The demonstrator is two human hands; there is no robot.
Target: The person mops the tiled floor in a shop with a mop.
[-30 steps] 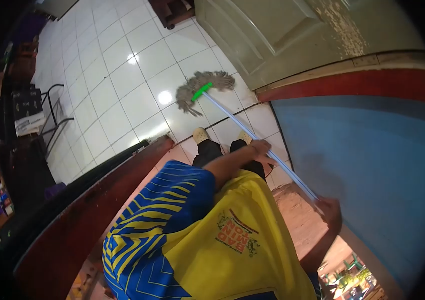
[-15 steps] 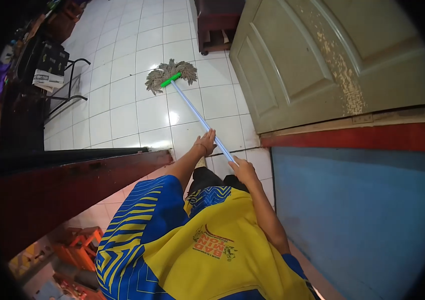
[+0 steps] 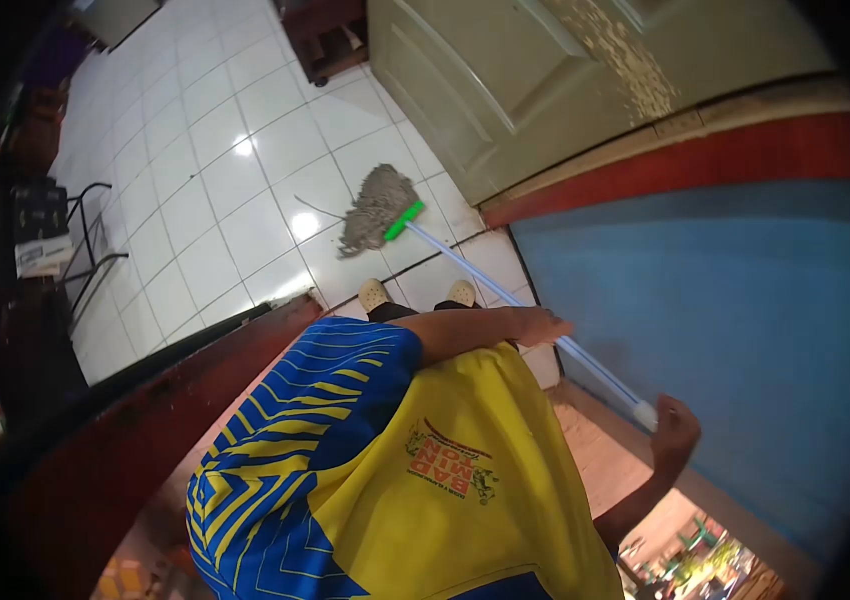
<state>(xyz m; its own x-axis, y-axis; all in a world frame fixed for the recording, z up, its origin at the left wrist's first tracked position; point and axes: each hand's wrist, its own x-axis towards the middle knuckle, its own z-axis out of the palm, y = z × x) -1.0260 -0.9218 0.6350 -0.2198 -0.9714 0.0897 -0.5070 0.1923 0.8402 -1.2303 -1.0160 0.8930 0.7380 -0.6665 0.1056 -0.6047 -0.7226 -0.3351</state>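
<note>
A string mop (image 3: pixel 381 208) with grey strands and a green clamp rests on the white tiled floor, just inside the doorway. Its pale blue handle (image 3: pixel 600 372) slants up toward me to the right. My left hand (image 3: pixel 542 326) reaches across my body and is closed around the middle of the handle. At the white end of the pole, my right hand (image 3: pixel 677 430) has its fingers curled about the tip, close to the blue wall; part of that grip is hidden.
A worn green door (image 3: pixel 485 90) stands open at upper right, above a blue wall (image 3: pixel 705 330) with a red band. The red-brown door frame (image 3: pixel 145 440) runs along my left. A dark wooden cabinet (image 3: pixel 330 40) and a metal-legged chair (image 3: pixel 85 230) stand farther in.
The mop head has come nearer to me and right, its strands now trailing left. Both hands have swung right, my right hand far back toward the blue wall. My view has turned.
</note>
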